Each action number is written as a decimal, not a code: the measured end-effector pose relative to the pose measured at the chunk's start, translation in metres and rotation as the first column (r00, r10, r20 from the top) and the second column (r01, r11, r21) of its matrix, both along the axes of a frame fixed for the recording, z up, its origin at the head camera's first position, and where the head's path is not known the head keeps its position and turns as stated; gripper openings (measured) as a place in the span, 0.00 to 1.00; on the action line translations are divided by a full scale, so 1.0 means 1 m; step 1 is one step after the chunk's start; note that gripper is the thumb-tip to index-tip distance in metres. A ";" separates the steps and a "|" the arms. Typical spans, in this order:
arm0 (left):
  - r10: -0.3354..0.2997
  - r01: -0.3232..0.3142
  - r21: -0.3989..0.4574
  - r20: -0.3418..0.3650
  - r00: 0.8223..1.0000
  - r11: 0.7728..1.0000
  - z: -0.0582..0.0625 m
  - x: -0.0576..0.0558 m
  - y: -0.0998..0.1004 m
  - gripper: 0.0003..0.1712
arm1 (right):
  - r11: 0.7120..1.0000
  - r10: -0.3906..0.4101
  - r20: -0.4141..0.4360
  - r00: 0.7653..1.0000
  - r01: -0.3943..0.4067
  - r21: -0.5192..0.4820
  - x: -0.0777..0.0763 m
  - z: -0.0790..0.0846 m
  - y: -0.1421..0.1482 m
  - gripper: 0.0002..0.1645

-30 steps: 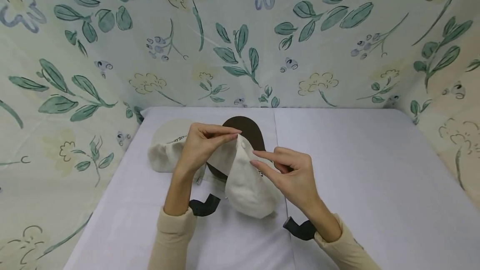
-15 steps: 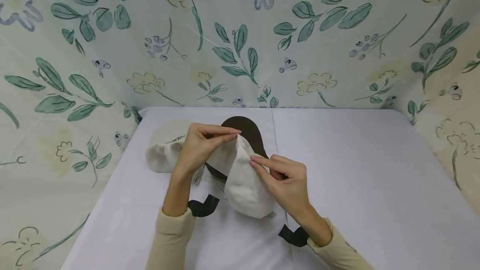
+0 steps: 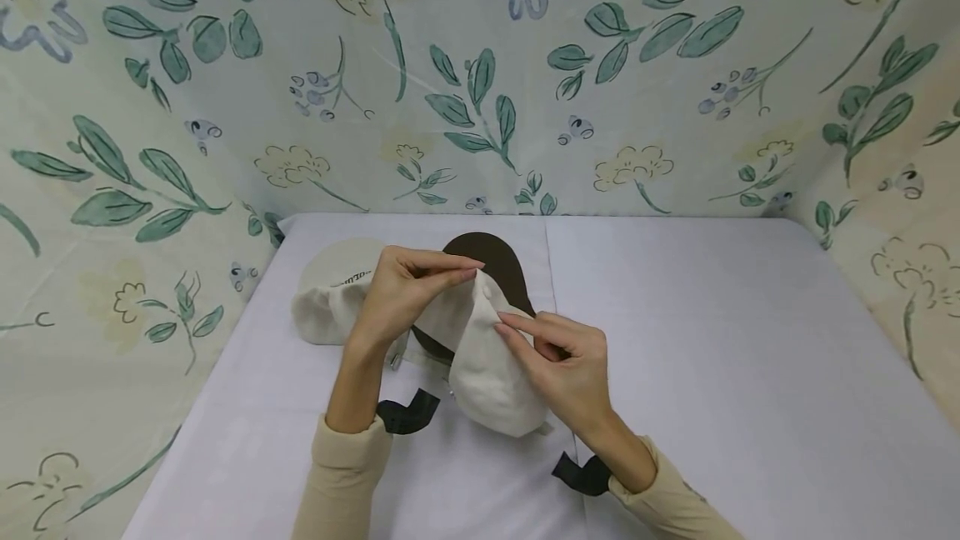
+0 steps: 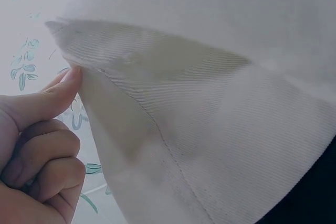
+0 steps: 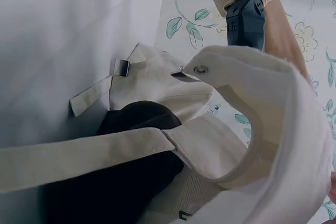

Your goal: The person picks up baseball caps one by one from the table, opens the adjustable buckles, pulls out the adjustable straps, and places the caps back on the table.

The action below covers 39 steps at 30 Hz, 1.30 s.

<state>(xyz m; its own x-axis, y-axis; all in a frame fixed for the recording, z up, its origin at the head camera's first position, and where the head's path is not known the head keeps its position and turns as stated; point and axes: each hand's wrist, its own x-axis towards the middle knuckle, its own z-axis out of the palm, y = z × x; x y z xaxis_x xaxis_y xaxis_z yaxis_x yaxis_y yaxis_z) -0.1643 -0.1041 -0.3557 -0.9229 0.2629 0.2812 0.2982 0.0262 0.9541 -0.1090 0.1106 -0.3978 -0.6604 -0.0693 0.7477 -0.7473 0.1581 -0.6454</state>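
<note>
A cap with an off-white crown [image 3: 495, 382] and a dark brown brim [image 3: 495, 265] is held up over the table, its crown hanging folded. My left hand [image 3: 397, 294] pinches the peak of the cloth between thumb and index finger. In the left wrist view, the left thumb [image 4: 65, 87] lies at the edge of the ribbed fabric. My right hand [image 3: 566, 357] pinches the crown slightly lower, on its right side. The right wrist view shows the cap's back strap [image 5: 89, 153] hanging loose and a metal eyelet [image 5: 200, 70] on the rim; few right fingers show there.
A second off-white cap [image 3: 318, 315] with dark lettering lies on the white-covered table [image 3: 712, 340], left of the held cap and partly behind my left arm. Its strap buckle [image 5: 122, 67] shows in the right wrist view. A floral cloth [image 3: 480, 173] hangs behind the table.
My right hand has moved left and slightly down; its thumb and index finger, apart a second ago, have come together on the crown. The left hand keeps its pinch in place.
</note>
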 end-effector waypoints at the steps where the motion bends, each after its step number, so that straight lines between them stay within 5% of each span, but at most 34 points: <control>1: -0.001 0.001 -0.001 0.000 1.000 1.000 0.000 0.000 0.000 0.08 | 1.000 -0.006 -0.002 1.000 0.006 0.001 0.000 0.000 0.000 0.14; 21: -0.108 0.110 0.059 -0.033 0.994 0.992 0.005 0.000 0.013 0.08 | 0.992 -0.119 0.025 0.993 0.119 -0.034 -0.010 0.012 0.038 0.14; 28: -0.141 0.144 0.087 -0.040 0.989 0.986 0.007 -0.005 0.033 0.08 | 0.988 -0.153 0.061 0.986 0.154 -0.016 -0.016 0.018 0.059 0.12; 39: -0.093 0.095 0.040 -0.061 0.994 0.995 0.014 -0.023 0.071 0.07 | 0.966 -0.253 0.103 0.962 0.257 -0.019 -0.035 0.030 0.091 0.09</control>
